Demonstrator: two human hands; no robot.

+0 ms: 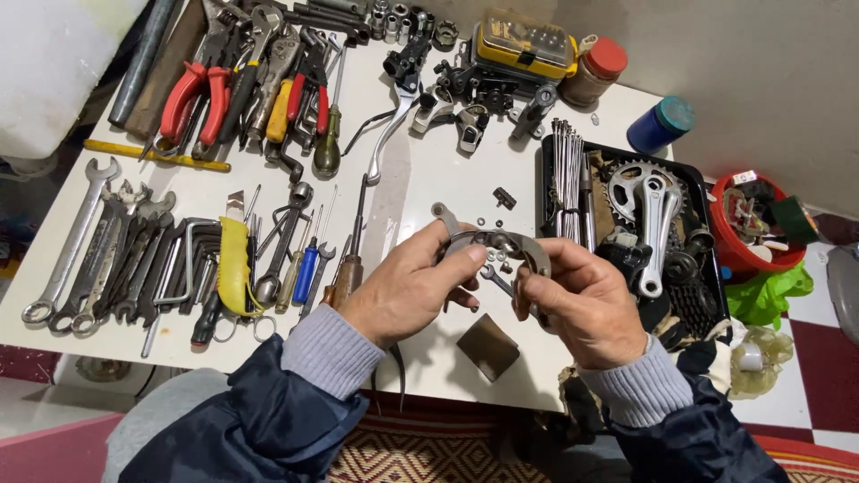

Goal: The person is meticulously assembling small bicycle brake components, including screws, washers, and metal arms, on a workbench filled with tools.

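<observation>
Both hands hold up a curved grey metal brake caliper arm [495,241] above the white table [420,174]. My left hand [407,286] pinches its left end between thumb and fingers. My right hand [582,304] grips its right end, fingertips curled over the metal. Small washers and nuts [497,261] lie on the table just under the part, partly hidden by my fingers. A small dark square of cloth or sandpaper [488,347] lies below my hands.
Spanners [89,246] and hex keys lie at the left, pliers [210,89] and screwdrivers [304,268] further back. A black tray [626,156] holds a crankset [653,219] and spokes. A yellow case [523,45], jars [662,125] and a red bowl [743,255] stand to the right.
</observation>
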